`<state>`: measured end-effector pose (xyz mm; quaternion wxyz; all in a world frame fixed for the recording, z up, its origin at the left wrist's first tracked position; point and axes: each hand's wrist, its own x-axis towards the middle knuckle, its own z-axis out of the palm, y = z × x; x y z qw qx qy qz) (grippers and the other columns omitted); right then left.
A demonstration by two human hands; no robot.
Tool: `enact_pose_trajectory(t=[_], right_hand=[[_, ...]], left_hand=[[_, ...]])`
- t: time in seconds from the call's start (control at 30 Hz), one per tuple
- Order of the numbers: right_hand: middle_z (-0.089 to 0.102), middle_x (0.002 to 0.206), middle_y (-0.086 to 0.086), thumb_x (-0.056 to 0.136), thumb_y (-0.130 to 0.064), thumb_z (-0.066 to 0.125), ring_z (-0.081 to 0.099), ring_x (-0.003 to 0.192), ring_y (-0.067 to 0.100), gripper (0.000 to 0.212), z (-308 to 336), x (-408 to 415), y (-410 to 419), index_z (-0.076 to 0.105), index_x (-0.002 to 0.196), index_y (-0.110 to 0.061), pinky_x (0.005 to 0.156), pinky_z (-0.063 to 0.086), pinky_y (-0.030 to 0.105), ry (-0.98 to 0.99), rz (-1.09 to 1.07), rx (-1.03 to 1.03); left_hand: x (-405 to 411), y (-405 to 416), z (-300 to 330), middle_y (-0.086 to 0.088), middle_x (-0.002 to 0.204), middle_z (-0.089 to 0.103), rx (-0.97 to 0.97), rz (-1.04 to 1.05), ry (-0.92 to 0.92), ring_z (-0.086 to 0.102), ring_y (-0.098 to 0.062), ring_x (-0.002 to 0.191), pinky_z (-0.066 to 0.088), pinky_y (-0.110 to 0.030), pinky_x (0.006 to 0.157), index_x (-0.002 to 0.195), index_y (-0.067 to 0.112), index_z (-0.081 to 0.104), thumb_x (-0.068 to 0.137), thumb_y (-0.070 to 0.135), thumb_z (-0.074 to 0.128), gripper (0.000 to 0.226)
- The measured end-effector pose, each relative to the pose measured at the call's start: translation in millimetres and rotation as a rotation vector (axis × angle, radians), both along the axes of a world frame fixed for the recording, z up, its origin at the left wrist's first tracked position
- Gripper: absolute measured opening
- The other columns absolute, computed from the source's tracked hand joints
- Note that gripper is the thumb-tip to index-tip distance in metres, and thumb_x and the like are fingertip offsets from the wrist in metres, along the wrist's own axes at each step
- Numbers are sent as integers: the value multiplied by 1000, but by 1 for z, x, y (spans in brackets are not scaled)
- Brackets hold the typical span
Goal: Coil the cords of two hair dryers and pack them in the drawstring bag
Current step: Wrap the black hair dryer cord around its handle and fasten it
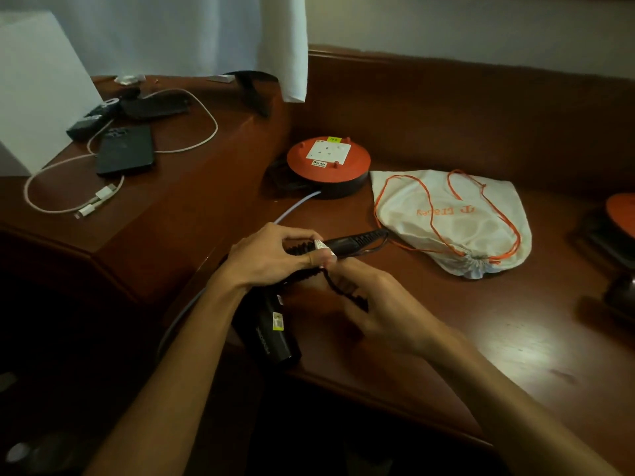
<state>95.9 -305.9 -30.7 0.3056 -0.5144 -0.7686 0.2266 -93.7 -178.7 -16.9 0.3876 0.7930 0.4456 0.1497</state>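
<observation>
left hand (271,255) grips coiled cord (302,250) | right hand (374,304) pinches cord | hair dryer (271,329) below, label unreadable | drawstring bag (453,221) beyond right hand, orange print illegible

The white drawstring bag (453,221) carries orange lettering, seen upside down; it appears to read "ELSFEA" beside a logo mark, though the exact spelling cannot be confirmed. The black hair dryer (271,333) bears white lettering along its barrel, too blurred to read, plus a yellow sticker with illegible print. The orange extension reel (328,163) shows a small black-and-white brand label and a yellow tag, both illegible.
</observation>
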Motion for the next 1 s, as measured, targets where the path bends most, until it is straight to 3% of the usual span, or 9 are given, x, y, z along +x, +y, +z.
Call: enact_pose_trajectory(t=[0.07, 0.23, 0.4, 0.47, 0.53, 0.63, 0.7, 0.87, 1.0], right_hand=[[59, 105, -3, 88, 1, 62, 56, 90, 15, 41, -6, 0, -1, 59, 126, -14, 78, 48, 32, 9, -18, 21], [59, 100, -1, 89, -13, 72, 52, 88, 14, 18, -29, -3, -7, 64, 105, -12, 75, 49, 39, -82, -333, 282], [48, 120, -5, 72, -43, 87, 47, 113, 10, 60, -36, 7, -7, 61, 118, -14, 95, 40, 15, 58, -688, 257], [55, 117, -9, 66, -46, 90, 57, 106, 6, 74, -34, 8, -7, 55, 126, -24, 88, 44, 13, 274, -765, 63], [65, 116, -3, 67, -31, 93, 68, 101, 11, 76, -34, 4, -5, 52, 130, -27, 82, 55, 22, 619, -690, -124], [69, 120, 13, 75, -5, 83, 72, 104, 21, 62, -31, 0, 5, 56, 130, -12, 79, 56, 32, 1124, -589, -166], [69, 121, 20, 78, -4, 79, 70, 105, 26, 53, -29, 0, 13, 59, 127, -3, 79, 54, 30, 1261, -545, -130], [77, 100, 11, 95, -22, 67, 68, 75, 19, 36, -30, -7, 30, 64, 127, -5, 72, 56, 30, 926, -595, -46], [74, 115, 9, 99, -26, 61, 73, 102, 23, 34, -26, -5, 34, 65, 127, -6, 88, 59, 44, 849, -567, -76]], left_hand=[[-3, -2, -1, 21, 117, 69, -14, -6, -28, 61, -11, 118, 49, -48, 103, 106, 56, 70, 52, 97, 62, 68], [-8, -3, -1, 16, 114, 70, 37, 42, -45, 66, -16, 109, 53, -50, 95, 114, 58, 63, 62, 94, 58, 64], [-9, -13, 0, 21, 103, 68, 156, 99, 39, 67, -16, 101, 52, -45, 93, 115, 57, 61, 77, 85, 56, 48], [-7, -20, 2, 22, 104, 63, 253, 131, 113, 64, -17, 103, 48, -42, 93, 119, 54, 60, 85, 76, 55, 42], [-7, -23, 3, 22, 109, 63, 278, 139, 105, 64, -18, 106, 48, -42, 93, 122, 53, 58, 84, 79, 52, 46], [-13, -22, 0, 21, 115, 67, 256, 141, 19, 65, -14, 105, 52, -40, 88, 122, 53, 57, 78, 84, 46, 55], [-15, -24, -2, 21, 112, 68, 286, 160, -1, 65, -12, 103, 52, -37, 83, 122, 53, 57, 79, 83, 45, 54], [-8, -32, -1, 14, 87, 68, 375, 208, 16, 67, -17, 86, 48, -38, 78, 119, 51, 60, 85, 77, 53, 44], [-2, -37, 1, 14, 78, 62, 430, 210, 69, 64, -17, 81, 46, -40, 83, 119, 47, 62, 91, 70, 52, 37]])
